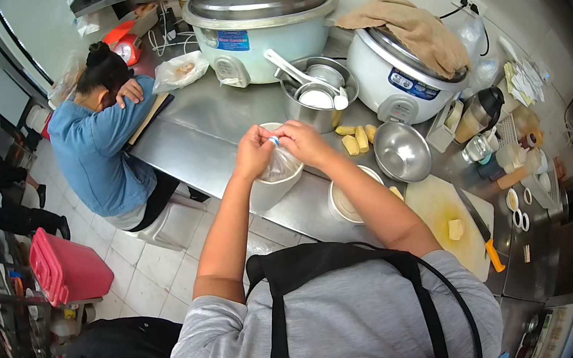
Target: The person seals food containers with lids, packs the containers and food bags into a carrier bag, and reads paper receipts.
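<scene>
My left hand (254,153) and my right hand (301,142) meet at the gathered neck of a clear plastic bag (280,164). Fingers of both are pinched round the neck, where a small blue and white spot shows. The bag sits in the mouth of a white tub (270,196) at the counter's front edge. Right of it, partly behind my right forearm, is a round white container (343,204). Yellow pieces (361,139) lie beyond my right forearm, beside a steel bowl (401,152).
Two large rice cookers (265,28) (396,75) stand behind a pot of utensils (312,98). An orange-handled knife (485,231) lies on a cutting board (446,219) at right. A person in blue (102,142) leans on the counter at left. A red bin (71,264) stands beyond.
</scene>
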`<state>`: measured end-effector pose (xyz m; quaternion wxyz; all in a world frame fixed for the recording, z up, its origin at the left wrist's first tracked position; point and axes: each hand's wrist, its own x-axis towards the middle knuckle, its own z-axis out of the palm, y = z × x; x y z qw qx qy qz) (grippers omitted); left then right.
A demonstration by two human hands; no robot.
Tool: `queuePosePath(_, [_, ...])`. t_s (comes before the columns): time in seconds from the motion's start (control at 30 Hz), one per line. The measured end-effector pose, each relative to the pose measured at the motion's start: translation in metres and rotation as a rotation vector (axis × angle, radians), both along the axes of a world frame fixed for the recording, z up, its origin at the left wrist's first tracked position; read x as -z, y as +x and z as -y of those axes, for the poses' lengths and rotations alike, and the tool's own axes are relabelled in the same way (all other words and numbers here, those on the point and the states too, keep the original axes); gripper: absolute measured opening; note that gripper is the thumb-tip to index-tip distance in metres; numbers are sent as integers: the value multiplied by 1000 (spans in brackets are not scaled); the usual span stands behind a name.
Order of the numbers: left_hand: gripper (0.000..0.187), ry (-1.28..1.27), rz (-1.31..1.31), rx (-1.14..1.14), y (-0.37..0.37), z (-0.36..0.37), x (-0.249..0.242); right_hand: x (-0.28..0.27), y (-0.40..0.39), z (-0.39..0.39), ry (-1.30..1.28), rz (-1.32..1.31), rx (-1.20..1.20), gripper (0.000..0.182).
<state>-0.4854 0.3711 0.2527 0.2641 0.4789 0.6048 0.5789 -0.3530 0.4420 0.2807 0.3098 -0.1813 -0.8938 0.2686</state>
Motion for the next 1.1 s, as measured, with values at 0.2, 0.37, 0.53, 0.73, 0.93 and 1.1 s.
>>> queuePosePath(0.2, [8, -66, 97, 46, -3, 4, -6, -14, -2, -10, 73, 24, -110, 9])
queuePosePath(0.37, [8, -42, 150, 84, -2, 3, -7, -10, -7, -8, 37, 88, 6, 11])
queuePosePath(0.53, [14, 10, 229, 209, -3, 8, -11, 1, -14, -10, -21, 125, 89, 14])
queuePosePath(0.73, [19, 47, 244, 200, 0, 10, -11, -2, -8, -7, 28, 84, 21, 14])
queuePosePath(0.93, [16, 82, 16, 62, 5, 13, -6, -14, -9, 9, 378, 288, 21, 14])
queuePosePath(1.1, [12, 149, -320, -21, 11, 14, -11, -11, -19, 4, 278, 340, 124, 18])
